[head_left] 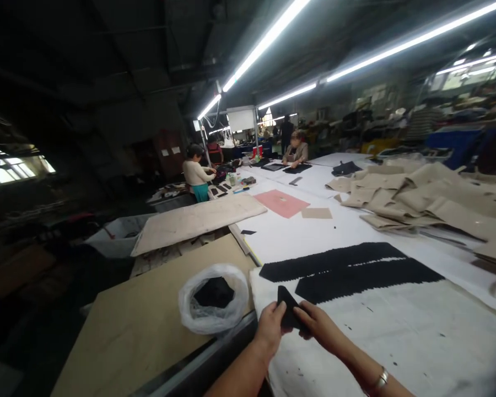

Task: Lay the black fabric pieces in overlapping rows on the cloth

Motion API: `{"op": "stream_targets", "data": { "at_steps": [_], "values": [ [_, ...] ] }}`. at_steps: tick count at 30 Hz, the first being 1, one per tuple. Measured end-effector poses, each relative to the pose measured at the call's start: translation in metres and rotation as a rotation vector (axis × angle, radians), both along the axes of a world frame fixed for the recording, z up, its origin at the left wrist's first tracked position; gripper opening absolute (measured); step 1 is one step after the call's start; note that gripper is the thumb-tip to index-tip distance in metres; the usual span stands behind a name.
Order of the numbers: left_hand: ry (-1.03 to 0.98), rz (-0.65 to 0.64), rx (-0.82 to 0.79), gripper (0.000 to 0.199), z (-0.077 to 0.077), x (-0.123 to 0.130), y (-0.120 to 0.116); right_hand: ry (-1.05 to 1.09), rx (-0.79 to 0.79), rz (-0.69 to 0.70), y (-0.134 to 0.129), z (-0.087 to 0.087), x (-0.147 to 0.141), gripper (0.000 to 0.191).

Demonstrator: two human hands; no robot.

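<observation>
Between my two hands is a black fabric piece (288, 310) with a pointed top, held just above the near edge of the white table. My left hand (270, 325) pinches its left side, thumb on top. From the right, my right hand (314, 322) grips the other side with the fingers closed. Just beyond lie two long rows of overlapping black pieces (355, 270) on the white surface. To the left stands a round container lined with a clear plastic bag (186, 314), with black material (214, 292) inside.
A tan board (140, 314) supports the lined container. Beige pieces (430, 193) are heaped at right. A pink sheet (281, 203) and a small tan rectangle (316, 213) lie farther back. Two people, one in a white top (196, 172), work at the table's far side.
</observation>
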State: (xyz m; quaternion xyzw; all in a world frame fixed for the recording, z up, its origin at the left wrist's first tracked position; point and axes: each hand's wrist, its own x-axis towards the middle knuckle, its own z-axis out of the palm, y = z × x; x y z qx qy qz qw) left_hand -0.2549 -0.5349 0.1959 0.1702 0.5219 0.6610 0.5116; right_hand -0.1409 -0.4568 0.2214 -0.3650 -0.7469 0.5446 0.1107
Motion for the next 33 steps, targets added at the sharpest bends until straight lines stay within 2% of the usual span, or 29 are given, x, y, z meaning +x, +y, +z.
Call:
{"op": "stream_targets", "data": {
  "at_steps": [2, 4, 6, 9, 13, 15, 16, 18, 20, 22, 24, 27, 28, 29, 33],
  "values": [
    [-0.148, 0.037, 0.053, 0.038, 0.002, 0.0, -0.003, -0.058, 0.258, -0.022, -0.003, 0.004, -0.001, 0.027],
    [-0.132, 0.048, 0.089, 0.036, 0.004, 0.002, -0.002, -0.14, 0.499, -0.021, -0.005, 0.008, 0.0, 0.023],
    [-0.054, 0.077, 0.068, 0.035, 0.006, 0.005, 0.001, -0.195, 0.591, 0.003, -0.004, 0.011, 0.003, 0.021],
    [-0.036, 0.064, 0.048, 0.035, 0.01, 0.009, 0.006, -0.152, 0.545, 0.018, 0.006, 0.014, 0.012, 0.023],
    [-0.134, -0.074, 0.073, 0.035, 0.014, 0.015, 0.011, 0.079, 0.244, 0.109, 0.034, 0.011, 0.03, 0.03],
    [-0.158, -0.106, 0.044, 0.035, 0.012, 0.022, 0.016, 0.118, 0.159, 0.15, 0.045, 0.006, 0.039, 0.03],
    [-0.158, -0.101, 0.023, 0.035, 0.01, 0.027, 0.021, 0.107, 0.179, 0.15, 0.049, 0.002, 0.044, 0.029],
    [-0.128, -0.06, -0.019, 0.036, 0.005, 0.039, 0.031, 0.044, 0.325, 0.125, 0.053, -0.004, 0.052, 0.025],
    [-0.049, 0.027, -0.068, 0.036, 0.0, 0.051, 0.043, -0.021, 0.503, 0.106, 0.055, -0.01, 0.06, 0.02],
    [0.03, 0.093, -0.114, 0.037, 0.0, 0.062, 0.052, -0.054, 0.592, 0.094, 0.06, -0.013, 0.069, 0.019],
    [0.027, 0.058, -0.125, 0.038, 0.003, 0.069, 0.058, -0.053, 0.538, 0.091, 0.07, -0.016, 0.078, 0.021],
    [-0.116, -0.125, -0.089, 0.04, 0.005, 0.077, 0.063, -0.01, 0.292, 0.153, 0.09, -0.023, 0.087, 0.023],
    [-0.144, -0.147, -0.091, 0.04, 0.003, 0.08, 0.066, 0.003, 0.259, 0.179, 0.096, -0.027, 0.089, 0.022],
    [-0.156, -0.127, -0.093, 0.038, -0.001, 0.083, 0.069, 0.005, 0.294, 0.188, 0.1, -0.03, 0.089, 0.019],
    [-0.124, 0.126, -0.145, 0.027, -0.018, 0.094, 0.086, -0.075, 0.652, 0.105, 0.098, -0.044, 0.087, 0.011]
  ]
}}
